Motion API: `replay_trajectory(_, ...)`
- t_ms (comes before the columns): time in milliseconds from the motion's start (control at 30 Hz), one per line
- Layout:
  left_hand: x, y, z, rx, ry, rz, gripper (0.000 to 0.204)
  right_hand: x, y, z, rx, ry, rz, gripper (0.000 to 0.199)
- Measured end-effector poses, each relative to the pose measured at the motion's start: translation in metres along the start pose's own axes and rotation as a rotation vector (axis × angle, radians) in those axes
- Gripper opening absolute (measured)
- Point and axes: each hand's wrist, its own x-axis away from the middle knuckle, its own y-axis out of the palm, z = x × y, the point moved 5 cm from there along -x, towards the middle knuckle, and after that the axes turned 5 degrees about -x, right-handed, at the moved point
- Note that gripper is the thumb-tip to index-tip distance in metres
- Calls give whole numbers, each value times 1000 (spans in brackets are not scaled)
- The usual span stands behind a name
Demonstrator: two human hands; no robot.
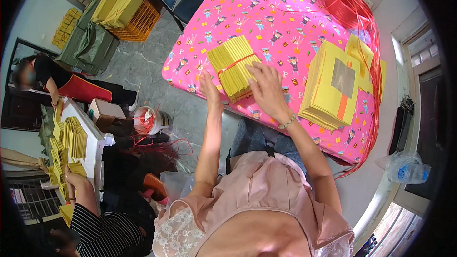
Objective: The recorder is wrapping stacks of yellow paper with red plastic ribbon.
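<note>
Resting on the near edge of a pink patterned tabletop (285, 14), a bundle of yellow paper sheets (233, 66) sits between the person's two hands. The right hand (266, 88) lies flat on the bundle's near end, fingers spread and pressing down, likely to keep the sheets squared up. The left hand (208, 85) stands open against the bundle's left side, fingers extended and together, steadying the stack from that flank; whether its fingertips pinch anything cannot be told from this angle. A red string (235, 62) crosses the bundle just beyond the right hand's fingertips, binding the sheets. Farther to the right of that hand lies a larger flat stack of yellow paper (328, 95) with a silvery square on top, and beyond it a loose coil of red cord (347, 7). Well to the left of the left hand, other people work at a white table (93, 138) piled with similar yellow bundles.
</note>
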Motion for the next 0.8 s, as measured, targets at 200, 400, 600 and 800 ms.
replay_trajectory(200, 17, 35, 119, -648, 764, 1, 66, -39, -2, 12, 253, -48, 62, 48)
replay_trajectory(400, 5, 84, 116, -1357, 1118, -126, 53, -57, 42, 24, 330, 92, -197, 54)
replay_trajectory(600, -1, 95, 116, -1369, 939, -266, 50, -62, 42, 40, 259, 155, -245, 57)
replay_trajectory(800, -4, 81, 118, -1178, 922, -241, 58, -56, 25, 64, 18, 224, -71, 61)
